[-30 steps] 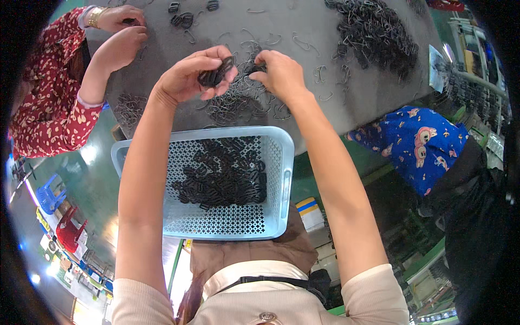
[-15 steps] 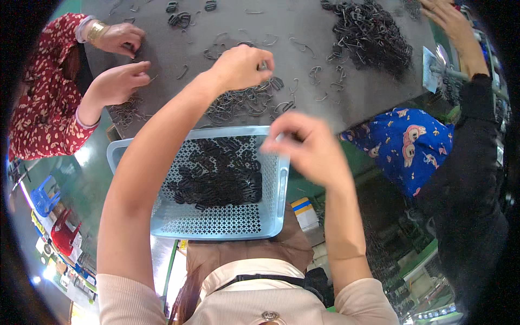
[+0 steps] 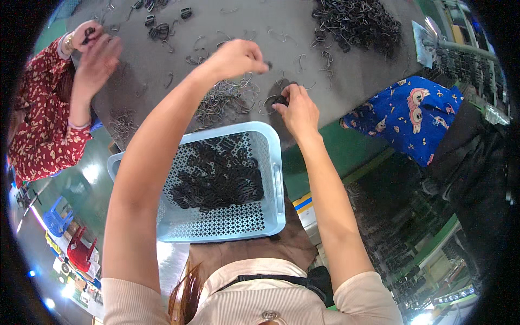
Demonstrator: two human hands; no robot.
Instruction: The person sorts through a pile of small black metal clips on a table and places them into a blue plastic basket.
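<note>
My left hand [image 3: 238, 57] is over the grey table, thumb and fingers pinched on a small dark piece [image 3: 268, 65] whose kind is too small to make out. At the table's near edge, my right hand [image 3: 300, 112] has its fingertips closed on a black plastic buckle [image 3: 279, 100]. Beneath my left forearm lies a heap of thin bent wire hooks [image 3: 225, 100]. Between my arms a light blue plastic basket [image 3: 275, 162] rests at my lap, with many black buckles [image 3: 216, 181] piled inside.
A big heap of black buckles and wires [image 3: 357, 27] covers the table's far right. At left, a co-worker's hands [image 3: 92, 59] hold a dark piece. Blue patterned cloth [image 3: 414, 116] and a person's dark sleeve [image 3: 466, 146] are at right. Stools [image 3: 81, 249] stand lower left.
My right hand has gone from above the basket's right rim forward to the table and closed on a black buckle. My left hand has shifted slightly. The co-worker's hands have come together.
</note>
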